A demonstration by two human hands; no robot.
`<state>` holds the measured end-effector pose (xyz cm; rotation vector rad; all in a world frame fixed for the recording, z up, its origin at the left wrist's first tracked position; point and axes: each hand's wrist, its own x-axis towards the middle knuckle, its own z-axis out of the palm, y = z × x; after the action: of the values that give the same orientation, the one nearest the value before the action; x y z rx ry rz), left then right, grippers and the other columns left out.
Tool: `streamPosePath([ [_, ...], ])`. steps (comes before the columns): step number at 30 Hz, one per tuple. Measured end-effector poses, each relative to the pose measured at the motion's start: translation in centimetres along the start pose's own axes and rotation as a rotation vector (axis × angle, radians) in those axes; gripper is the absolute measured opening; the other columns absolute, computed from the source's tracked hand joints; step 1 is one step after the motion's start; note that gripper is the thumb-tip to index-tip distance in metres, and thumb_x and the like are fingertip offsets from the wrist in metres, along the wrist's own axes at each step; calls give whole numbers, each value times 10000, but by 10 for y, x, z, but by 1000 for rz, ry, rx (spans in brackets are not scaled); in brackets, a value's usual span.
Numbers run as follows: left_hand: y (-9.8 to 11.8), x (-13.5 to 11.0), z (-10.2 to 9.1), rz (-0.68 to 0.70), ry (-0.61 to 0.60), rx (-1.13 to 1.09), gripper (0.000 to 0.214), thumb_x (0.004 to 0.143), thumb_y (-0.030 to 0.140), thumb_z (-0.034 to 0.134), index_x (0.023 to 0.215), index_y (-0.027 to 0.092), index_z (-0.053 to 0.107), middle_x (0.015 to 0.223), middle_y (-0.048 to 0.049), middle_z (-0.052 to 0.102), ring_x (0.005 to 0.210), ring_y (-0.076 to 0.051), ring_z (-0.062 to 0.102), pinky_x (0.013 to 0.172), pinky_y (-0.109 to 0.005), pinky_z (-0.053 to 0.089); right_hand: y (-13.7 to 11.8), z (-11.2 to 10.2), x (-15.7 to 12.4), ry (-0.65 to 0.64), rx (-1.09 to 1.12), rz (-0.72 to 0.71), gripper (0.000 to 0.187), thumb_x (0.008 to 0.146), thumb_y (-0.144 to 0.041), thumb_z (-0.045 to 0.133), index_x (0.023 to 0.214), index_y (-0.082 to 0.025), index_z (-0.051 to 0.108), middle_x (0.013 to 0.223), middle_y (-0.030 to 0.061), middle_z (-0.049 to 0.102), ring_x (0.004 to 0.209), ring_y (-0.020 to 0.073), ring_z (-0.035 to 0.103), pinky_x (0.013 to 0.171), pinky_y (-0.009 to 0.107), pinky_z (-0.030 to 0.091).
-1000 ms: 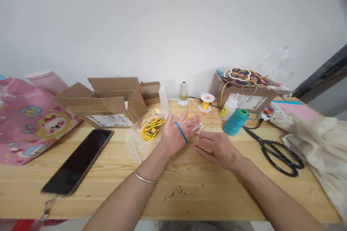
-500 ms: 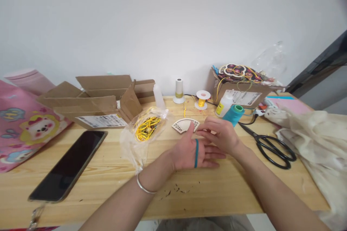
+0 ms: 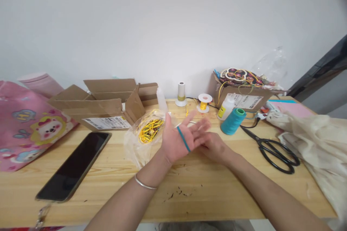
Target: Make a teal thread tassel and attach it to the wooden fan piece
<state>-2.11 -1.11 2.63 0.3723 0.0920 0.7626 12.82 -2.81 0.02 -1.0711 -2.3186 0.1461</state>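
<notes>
open table [image 3: 189, 202] nearside; plastic bag [image 3: 135, 144] crowds the left hand [image 3: 177, 139], teal spool [image 3: 232, 122] and scissors [image 3: 273, 148] stand rightward, seemingly apart.

Home craft table [image 3: 244, 187] — thread spools [image 3: 232, 121], scissors [image 3: 273, 148].

On the pale wooden surface [image 3: 114, 184], at left, a black phone [image 3: 74, 166], face up, screen dark. Beyond it, an open cardboard box [image 3: 100, 103] with a printed label, flaps raised. Further left, a pink cartoon-printed bag [image 3: 29, 126]. Just right of the box, a clear plastic bag [image 3: 143, 133] of coiled yellow cord. Against the wall, a white spool [image 3: 181, 94] beside a small yellow reel [image 3: 204, 103]. Further right, a white bottle [image 3: 225, 107], a tilted teal thread cone [image 3: 233, 121], and a second box [image 3: 244, 95] heaped with patterned pieces. Near the right edge, black scissors [image 3: 273, 149], lying flat, just beside a crumpled cream cloth [image 3: 317, 140].
</notes>
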Motion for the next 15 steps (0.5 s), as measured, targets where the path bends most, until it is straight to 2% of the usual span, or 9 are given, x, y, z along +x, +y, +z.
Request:
streamPosePath([
  [1, 4, 2, -1, 129, 67, -14, 714, 715, 684, 238, 1230, 223, 413, 1135, -113, 554, 1076, -256, 489, 929, -428, 288, -1, 0, 0, -46, -33, -32, 206, 828, -274, 448, 797, -211, 641, 687, 22, 631, 579, 116, 545, 464, 209, 349],
  [3, 10, 5, -5, 279, 165, -35, 675, 728, 662, 262, 1225, 231, 412, 1205, -98, 504, 1108, -240, 462, 925, -410, 316, -3, -2, 1, -140, -69, -64, 223, 836, -259, 428, 767, -204, 632, 688, 13, 619, 583, 107, 541, 465, 201, 327],
  [6, 14, 8, -10, 346, 235, -47, 640, 740, 641, 285, 1203, 224, 430, 1252, -102, 459, 1123, -238, 449, 907, -407, 347, -6, -8, 2, -185, -136, -115, 263, 849, -244, 394, 722, -186, 617, 646, 9, 589, 543, 87, 505, 454, 199, 288],
  [11, 7, 9, -10, 266, 292, -14, 613, 743, 630, 306, 1180, 223, 445, 1202, -118, 496, 1066, -233, 492, 867, -397, 380, -12, -21, 2, -125, -86, -175, 215, 838, -216, 409, 749, -181, 602, 675, 10, 586, 565, 78, 500, 476, 200, 295],
  [15, -5, 9, -10, 78, 256, 1, 639, 741, 630, 313, 1204, 201, 409, 1119, -127, 546, 962, -222, 543, 834, -380, 385, -13, -26, 1, -39, -1, -178, 203, 848, -245, 418, 788, -182, 602, 759, 25, 611, 675, 90, 544, 552, 191, 362],
])
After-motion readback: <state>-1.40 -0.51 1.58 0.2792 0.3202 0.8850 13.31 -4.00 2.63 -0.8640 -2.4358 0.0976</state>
